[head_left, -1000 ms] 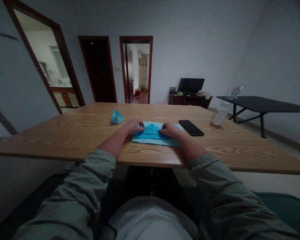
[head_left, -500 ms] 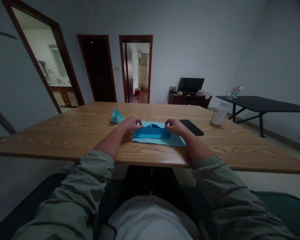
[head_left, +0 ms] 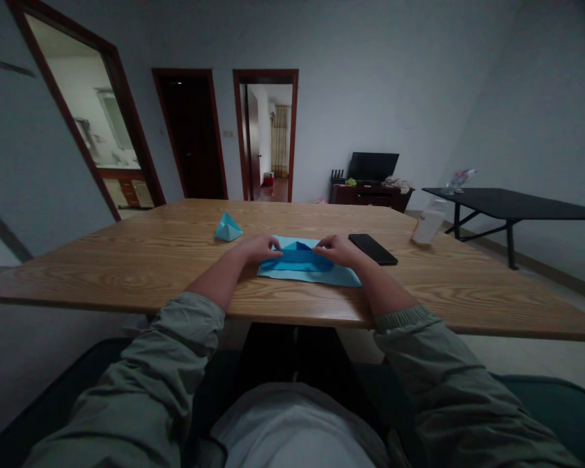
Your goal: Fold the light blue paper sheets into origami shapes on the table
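Note:
A folded sheet of blue paper point(head_left: 297, 261) lies on top of a lighter blue sheet point(head_left: 338, 275) near the front of the table. Its upper middle shows a raised, peaked fold. My left hand point(head_left: 264, 248) grips the blue paper's left end between thumb and fingers. At the right part of the upper edge, my right hand point(head_left: 335, 249) pinches the same paper. Off to the left stands a small light blue folded paper shape point(head_left: 228, 227), apart from both hands.
The wooden table point(head_left: 151, 273) spans the view. A black phone-like slab point(head_left: 373, 249) lies just right of my right hand. A translucent plastic bottle point(head_left: 429, 224) stands farther right. Behind are a black table point(head_left: 517, 201) and a television point(head_left: 373, 166) on a cabinet.
Both hands have moved slightly inward along the blue paper, the right one farther to the left. The paper's upper fold looks flatter. The folded shape and the slab stay put.

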